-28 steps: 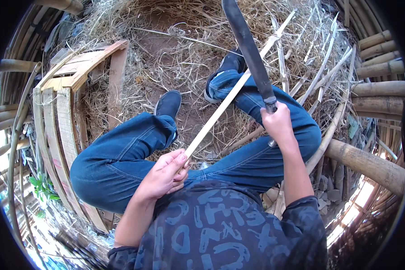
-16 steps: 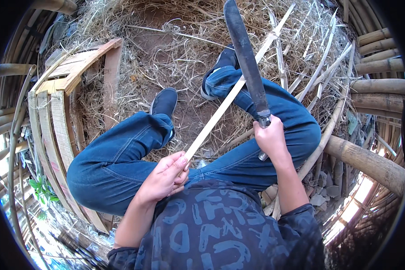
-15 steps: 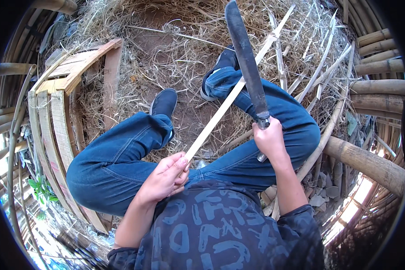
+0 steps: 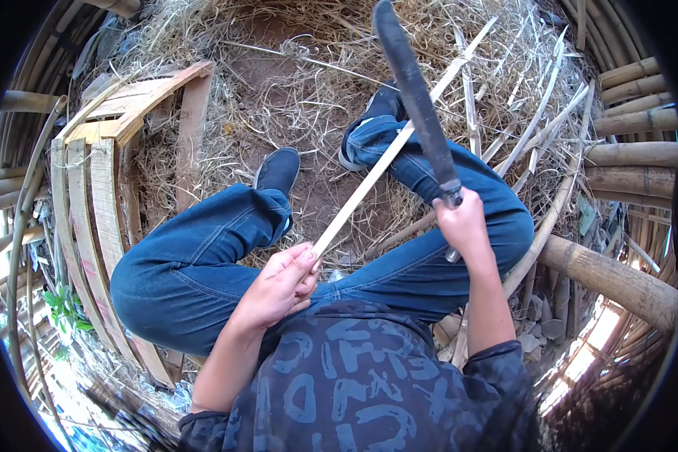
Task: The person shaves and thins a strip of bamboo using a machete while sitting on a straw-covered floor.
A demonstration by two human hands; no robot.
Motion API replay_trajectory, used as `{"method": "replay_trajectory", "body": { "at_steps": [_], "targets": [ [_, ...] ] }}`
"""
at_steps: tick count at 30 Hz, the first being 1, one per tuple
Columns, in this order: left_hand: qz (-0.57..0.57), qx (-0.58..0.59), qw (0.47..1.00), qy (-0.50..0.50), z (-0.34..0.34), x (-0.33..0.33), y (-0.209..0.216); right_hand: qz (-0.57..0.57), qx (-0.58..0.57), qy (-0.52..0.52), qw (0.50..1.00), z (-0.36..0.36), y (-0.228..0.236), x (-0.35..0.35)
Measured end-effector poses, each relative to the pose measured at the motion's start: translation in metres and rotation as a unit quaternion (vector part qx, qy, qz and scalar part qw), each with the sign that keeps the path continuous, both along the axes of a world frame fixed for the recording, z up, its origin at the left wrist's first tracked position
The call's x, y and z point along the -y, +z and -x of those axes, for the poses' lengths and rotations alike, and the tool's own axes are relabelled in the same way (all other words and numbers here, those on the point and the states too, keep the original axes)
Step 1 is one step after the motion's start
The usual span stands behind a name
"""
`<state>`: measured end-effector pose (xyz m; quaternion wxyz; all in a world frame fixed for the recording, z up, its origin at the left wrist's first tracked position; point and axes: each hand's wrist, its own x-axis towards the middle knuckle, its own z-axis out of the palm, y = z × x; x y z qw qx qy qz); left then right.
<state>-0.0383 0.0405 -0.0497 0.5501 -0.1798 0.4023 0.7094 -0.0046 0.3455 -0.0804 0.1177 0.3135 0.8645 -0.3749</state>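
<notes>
My left hand [image 4: 282,285] is closed round the near end of a long pale bamboo strip [image 4: 369,179], which slants up to the far right across the gap between my legs and over my right shin. In my right hand [image 4: 463,222] is the handle of a machete, gripped above my right thigh. Its dark, broad machete blade [image 4: 422,105] points away from me and crosses above the strip near my right shin. Whether blade and strip touch, I cannot tell.
A slatted wooden crate [image 4: 102,177] lies on the left beside my knee. Split bamboo pieces [image 4: 535,135] and dry straw [image 4: 339,41] cover the ground ahead and right. A thick bamboo pole [image 4: 610,279] juts in at the right, by the bamboo wall [image 4: 633,154].
My right hand has moved slightly right and nearer me, taking the machete handle with it. My left hand still holds the strip, whose far end sits slightly lower in view.
</notes>
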Motion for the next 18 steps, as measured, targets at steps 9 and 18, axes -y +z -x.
{"method": "replay_trajectory", "body": {
  "at_steps": [9, 18],
  "targets": [
    [0.017, -0.026, 0.999, -0.036, 0.008, -0.009, 0.003, 0.03, -0.015, -0.001, 0.999, -0.021, 0.001, 0.02],
    [0.005, -0.043, 0.999, -0.028, 0.003, -0.018, -0.007, 0.069, 0.032, -0.033, 0.997, -0.033, -0.005, 0.022]
  ]
}}
